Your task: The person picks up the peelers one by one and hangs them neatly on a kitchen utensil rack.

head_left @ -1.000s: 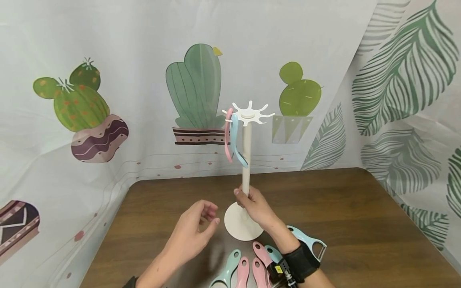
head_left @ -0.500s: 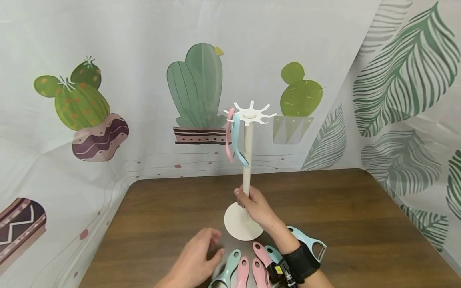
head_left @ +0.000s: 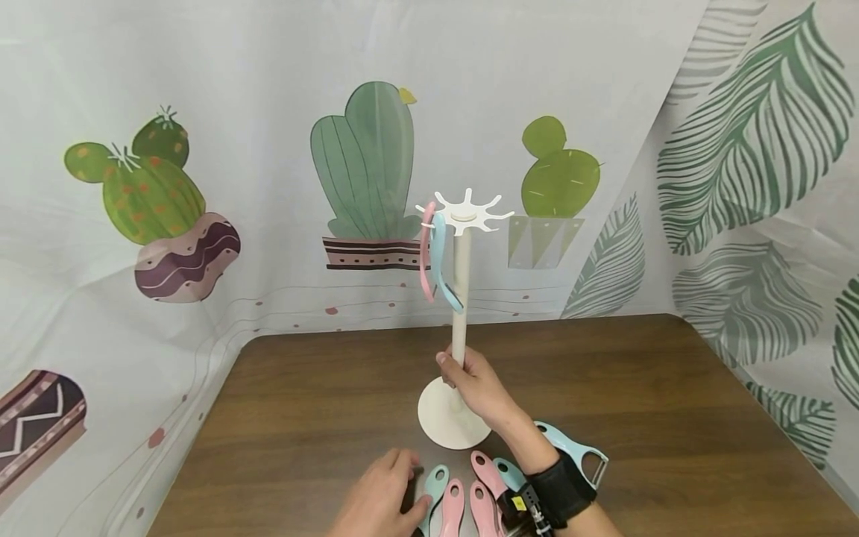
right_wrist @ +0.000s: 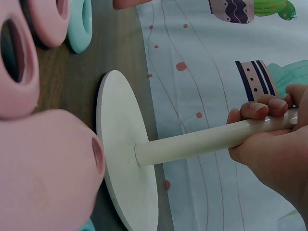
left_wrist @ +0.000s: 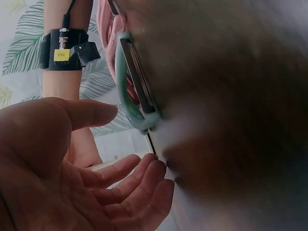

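- Head view: My right hand (head_left: pixel 479 384) is gripping the pole of a white hook stand (head_left: pixel 461 261), low down, just above its round base (head_left: pixel 446 425). The stand is standing upright on a brown wood-grain tabletop (head_left: pixel 302 403).
- Head view, stand top: A pink utensil (head_left: pixel 425 261) and a light-blue utensil (head_left: pixel 438 257) are hanging side by side at the left of the hooks.
- Head view, front: My left hand (head_left: pixel 382 496) is holding nothing; its thumb is standing apart from its loosely bent fingers, beside a green peeler (head_left: pixel 435 488). Three pink handles (head_left: pixel 452 507) and a teal handle (head_left: pixel 510 474) are lying to the right of it, and a light-blue Y-shaped peeler (head_left: pixel 570 447) is lying beyond my right wrist, which is wearing a black band (head_left: pixel 562 491). A cactus-print cloth (head_left: pixel 255 149) is hanging behind.
- Left wrist view: My left thumb and fingers are leaving a wide gap. The green peeler's metal blade (left_wrist: pixel 137 77) is showing near my thumb tip; I cannot tell whether I am touching the peeler.
- Right wrist view: My right fingers are curling round the pole, thumb side hidden. Pink handles are lying close to the base, their exact contact unclear.
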### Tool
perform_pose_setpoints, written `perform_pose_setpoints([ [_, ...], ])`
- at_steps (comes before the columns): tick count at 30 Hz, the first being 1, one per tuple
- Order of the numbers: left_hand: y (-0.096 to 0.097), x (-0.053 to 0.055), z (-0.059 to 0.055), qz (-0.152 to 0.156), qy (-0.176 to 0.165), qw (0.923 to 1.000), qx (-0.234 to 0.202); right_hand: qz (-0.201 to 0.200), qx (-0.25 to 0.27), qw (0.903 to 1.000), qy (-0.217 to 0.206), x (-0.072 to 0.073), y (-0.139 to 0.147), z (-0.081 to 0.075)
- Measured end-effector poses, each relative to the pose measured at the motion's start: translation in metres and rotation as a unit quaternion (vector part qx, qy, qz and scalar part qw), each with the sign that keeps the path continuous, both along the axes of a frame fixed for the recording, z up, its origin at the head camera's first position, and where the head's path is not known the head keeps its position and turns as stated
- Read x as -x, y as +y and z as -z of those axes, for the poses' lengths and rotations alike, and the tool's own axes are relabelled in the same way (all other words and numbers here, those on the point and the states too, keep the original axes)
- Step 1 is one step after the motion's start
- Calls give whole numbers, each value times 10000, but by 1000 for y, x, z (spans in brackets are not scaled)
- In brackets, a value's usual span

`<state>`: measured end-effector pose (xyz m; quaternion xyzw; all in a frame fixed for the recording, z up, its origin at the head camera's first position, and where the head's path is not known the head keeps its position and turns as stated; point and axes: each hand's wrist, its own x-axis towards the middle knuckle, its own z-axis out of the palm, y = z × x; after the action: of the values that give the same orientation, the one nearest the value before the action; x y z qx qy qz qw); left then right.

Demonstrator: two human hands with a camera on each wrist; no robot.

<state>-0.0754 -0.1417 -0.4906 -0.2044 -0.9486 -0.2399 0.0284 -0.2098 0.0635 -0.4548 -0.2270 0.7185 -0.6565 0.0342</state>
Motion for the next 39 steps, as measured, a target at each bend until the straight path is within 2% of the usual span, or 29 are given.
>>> perform_pose_setpoints([
  [5,2,0,3,80,75,9999,-33,24,-45,10000,4,0,0,-1],
  [13,5,1,4,248,-259,9992,-170,35,-53,10000,-24,0,0,-1],
  [18,7,0,4,320,-209,9992,-149,40,-30,10000,-67,0,0,-1],
  [22,9,-1,3,331,-165,9993,-106,24,-5,10000,-45,0,0,-1],
  [28,12,0,2,270,-318,9991,-82,17,-32,10000,42,2,0,1],
  [39,13,-1,4,175,-308,9991,-242,57,-52,10000,1,1,0,0],
])
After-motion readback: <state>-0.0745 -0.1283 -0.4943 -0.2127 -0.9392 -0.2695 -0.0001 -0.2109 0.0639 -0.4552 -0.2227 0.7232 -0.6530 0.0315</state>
